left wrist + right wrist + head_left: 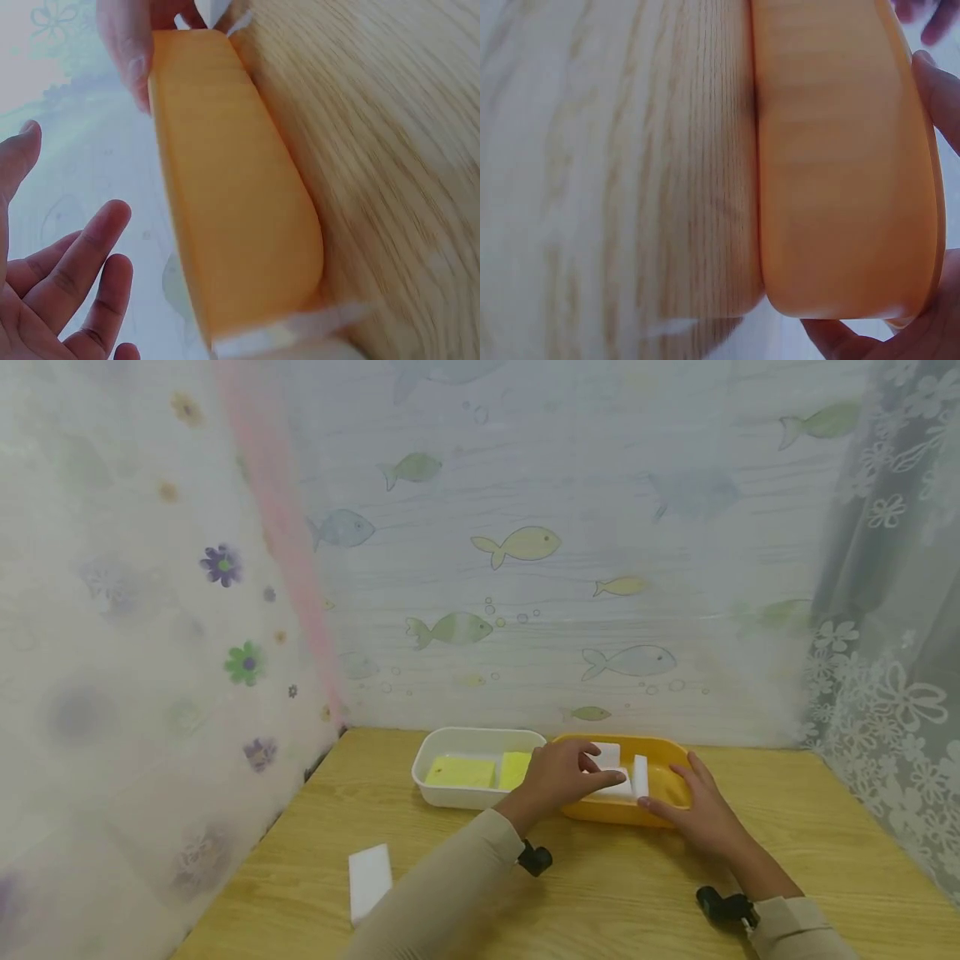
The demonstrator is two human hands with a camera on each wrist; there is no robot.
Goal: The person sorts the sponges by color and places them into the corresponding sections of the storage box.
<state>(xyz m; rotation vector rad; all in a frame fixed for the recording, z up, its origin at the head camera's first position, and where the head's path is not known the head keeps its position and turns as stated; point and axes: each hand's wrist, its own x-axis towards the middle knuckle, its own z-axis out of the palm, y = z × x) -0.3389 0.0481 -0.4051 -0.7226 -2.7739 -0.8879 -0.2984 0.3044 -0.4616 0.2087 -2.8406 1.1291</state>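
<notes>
An orange plastic container [615, 812] sits toward the back of the table, with several white foam-like blocks [640, 775] inside, one standing on edge. My right hand [705, 814] grips its right end, thumb at the front rim and fingers round the end; the right wrist view shows fingers [937, 322] behind the corner. Over the container's left part hovers my left hand [558, 772], partly covering the blocks. In the left wrist view, that hand's fingers [82, 262] are spread and hold nothing.
Left of the orange container stands a white container [453, 797] holding yellow sponge-like blocks [461, 772]. A loose white block [369, 881] lies at the table's front left, beside the left sleeve [442, 893]. Patterned curtains [525, 635] hang behind the table [600, 893] and along both sides.
</notes>
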